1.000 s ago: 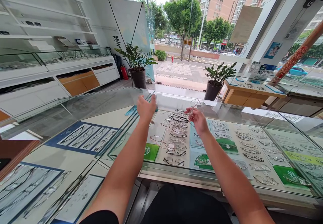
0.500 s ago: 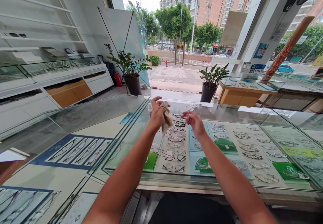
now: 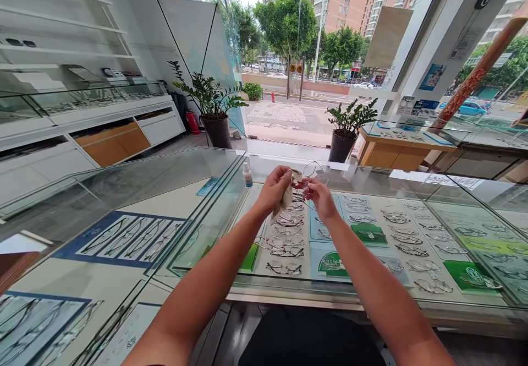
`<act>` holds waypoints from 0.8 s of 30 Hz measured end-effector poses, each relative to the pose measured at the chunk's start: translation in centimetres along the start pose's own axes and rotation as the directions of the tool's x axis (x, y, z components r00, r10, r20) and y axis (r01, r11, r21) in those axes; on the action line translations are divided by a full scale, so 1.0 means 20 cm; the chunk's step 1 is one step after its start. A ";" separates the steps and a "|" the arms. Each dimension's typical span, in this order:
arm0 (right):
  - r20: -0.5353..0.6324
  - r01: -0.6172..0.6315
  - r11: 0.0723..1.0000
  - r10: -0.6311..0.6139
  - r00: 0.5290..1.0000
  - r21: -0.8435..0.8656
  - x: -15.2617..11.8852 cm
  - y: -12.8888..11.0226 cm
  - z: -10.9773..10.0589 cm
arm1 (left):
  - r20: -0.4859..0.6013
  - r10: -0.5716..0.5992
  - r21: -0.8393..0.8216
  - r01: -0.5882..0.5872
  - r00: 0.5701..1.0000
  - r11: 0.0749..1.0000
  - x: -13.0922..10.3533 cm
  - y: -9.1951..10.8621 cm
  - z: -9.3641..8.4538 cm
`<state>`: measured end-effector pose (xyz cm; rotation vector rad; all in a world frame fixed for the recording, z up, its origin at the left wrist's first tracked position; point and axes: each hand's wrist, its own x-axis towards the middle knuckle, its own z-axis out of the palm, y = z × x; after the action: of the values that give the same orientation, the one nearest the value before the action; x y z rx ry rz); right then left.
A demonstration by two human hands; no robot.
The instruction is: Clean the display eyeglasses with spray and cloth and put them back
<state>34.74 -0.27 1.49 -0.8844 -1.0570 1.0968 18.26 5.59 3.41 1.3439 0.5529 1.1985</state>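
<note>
Over the glass counter, my left hand is closed on a crumpled beige cloth, which hangs below the fingers. Part of the cloth reaches up by the fingertips, close to a pair of thin-rimmed eyeglasses. My right hand grips these glasses by the frame, with one round lens rim standing above the fingers. The two hands are almost together; whether the cloth touches the glasses, I cannot tell. A small spray bottle with a blue label stands upright on the counter, left of my left hand.
Beneath the glass top lie rows of eyeglasses and green display cards. A second glass case adjoins on the left. Potted plants stand beyond the counter, by the open doorway.
My left hand has moved right with the cloth, up to the glasses in my right hand. The spray bottle, mostly hidden before, now shows fully. The view has shifted slightly.
</note>
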 end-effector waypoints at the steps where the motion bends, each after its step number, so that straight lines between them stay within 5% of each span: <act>1: 0.012 -0.002 1.000 0.002 1.000 -0.005 0.00 -0.01 0.00 | -0.031 0.003 0.006 -0.002 1.000 1.000 0.00 0.00 0.00; 5: 0.083 -0.029 0.999 0.032 0.996 -0.033 -0.02 -0.03 0.01 | -0.093 0.010 -0.008 -0.010 0.996 1.000 0.01 0.01 -0.02; 10: 0.172 -0.059 0.998 0.061 0.983 -0.015 -0.02 -0.02 0.02 | -0.027 0.078 0.025 -0.078 0.997 0.997 0.00 0.00 -0.02; 20: 0.258 -0.079 0.996 0.087 0.962 -0.043 -0.03 -0.02 0.03 | -0.076 0.281 0.401 -0.229 0.957 0.887 -0.02 0.01 -0.02; 24: 0.210 -0.074 0.997 0.079 0.975 -0.031 -0.02 -0.02 0.03 | -0.001 0.302 0.534 -0.255 0.953 0.806 -0.04 0.02 -0.01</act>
<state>34.29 -0.72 1.83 -0.8458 -1.2199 1.2667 17.70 4.94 3.58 1.9027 0.8103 1.4088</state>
